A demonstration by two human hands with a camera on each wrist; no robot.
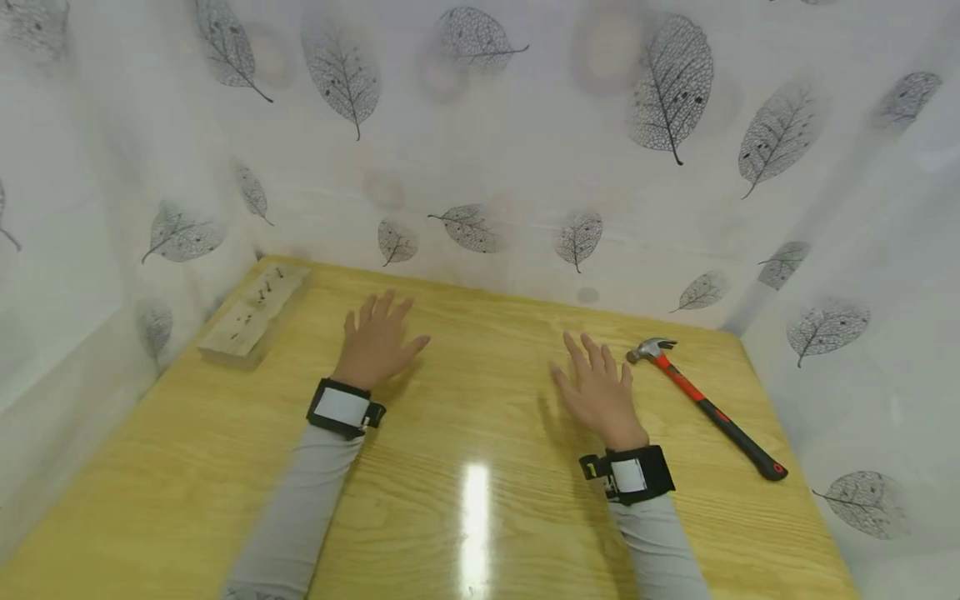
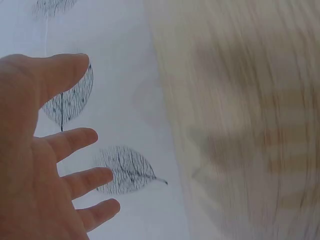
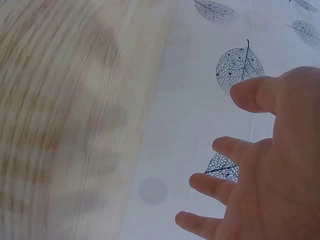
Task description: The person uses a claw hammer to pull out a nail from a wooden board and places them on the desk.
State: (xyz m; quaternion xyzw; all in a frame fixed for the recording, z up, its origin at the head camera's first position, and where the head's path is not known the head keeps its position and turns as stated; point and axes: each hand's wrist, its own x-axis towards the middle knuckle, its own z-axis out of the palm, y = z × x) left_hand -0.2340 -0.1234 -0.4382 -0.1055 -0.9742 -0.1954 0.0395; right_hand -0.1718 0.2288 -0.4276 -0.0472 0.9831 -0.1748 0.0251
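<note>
My left hand is held over the left part of the wooden table with its fingers spread and nothing in it. To its left lies a pale wooden block with several dark nails standing in its top. My right hand, also empty and with fingers spread, is over the table on the other side. Just right of it lies a claw hammer, its steel head towards the back and its red and black handle slanting to the front right. The wrist views show the left palm and right palm with thumbs apart from the fingers.
A white curtain printed with dark leaves hangs behind the table and along both sides. Bright light reflects off the tabletop between the forearms. Each wrist wears a black strap over a grey sleeve.
</note>
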